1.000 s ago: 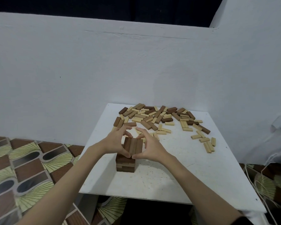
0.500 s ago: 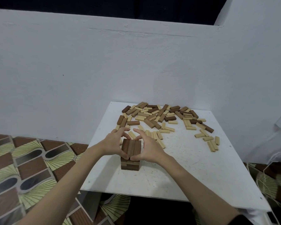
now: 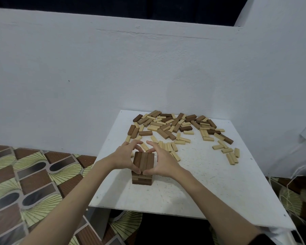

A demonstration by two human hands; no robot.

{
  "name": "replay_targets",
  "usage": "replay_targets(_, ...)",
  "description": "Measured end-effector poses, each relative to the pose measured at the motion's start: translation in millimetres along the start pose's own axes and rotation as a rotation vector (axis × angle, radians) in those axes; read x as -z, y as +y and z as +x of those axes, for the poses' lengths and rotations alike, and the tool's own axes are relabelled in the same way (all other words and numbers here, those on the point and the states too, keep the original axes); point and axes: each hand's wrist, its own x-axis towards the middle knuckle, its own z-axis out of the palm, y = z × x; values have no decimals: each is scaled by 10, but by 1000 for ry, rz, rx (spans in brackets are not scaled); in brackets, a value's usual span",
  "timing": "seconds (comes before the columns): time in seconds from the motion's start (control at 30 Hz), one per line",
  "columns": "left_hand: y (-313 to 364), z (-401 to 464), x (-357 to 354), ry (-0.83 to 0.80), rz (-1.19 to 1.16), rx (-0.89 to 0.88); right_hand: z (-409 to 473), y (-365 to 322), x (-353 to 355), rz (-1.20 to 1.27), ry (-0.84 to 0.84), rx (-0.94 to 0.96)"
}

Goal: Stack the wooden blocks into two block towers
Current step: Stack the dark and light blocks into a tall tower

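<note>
White table (image 3: 193,188) against a pale wall — loose blocks (image 3: 177,128) scattered behind. Left hand (image 3: 124,157) and right hand (image 3: 162,162) cupping the dark block tower (image 3: 143,167), fingers curled round its top layer — seemingly touching.

One tower up, two hands in play

One dark block tower (image 3: 142,168) stands on one white table (image 3: 210,188), its top layer showing three blocks side by side. Two hands: left hand (image 3: 125,157), right hand (image 3: 162,164). The loose blocks (image 3: 177,128), dark and pale, run to several dozen, too jumbled for an exact tally.
</note>
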Motion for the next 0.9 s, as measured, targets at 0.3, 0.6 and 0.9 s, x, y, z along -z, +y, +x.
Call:
replay_targets(0.3,21,-5,4,-7,4,0,-9,-8,17,-5,-18,-13)
replay_targets(0.6,77,2,63,-22,159,-19,-32,-47,174,-99,-60,-8)
replay_targets(0.9,126,72,-52,-4,358,-41,2,-66,95,-417,-105,49)
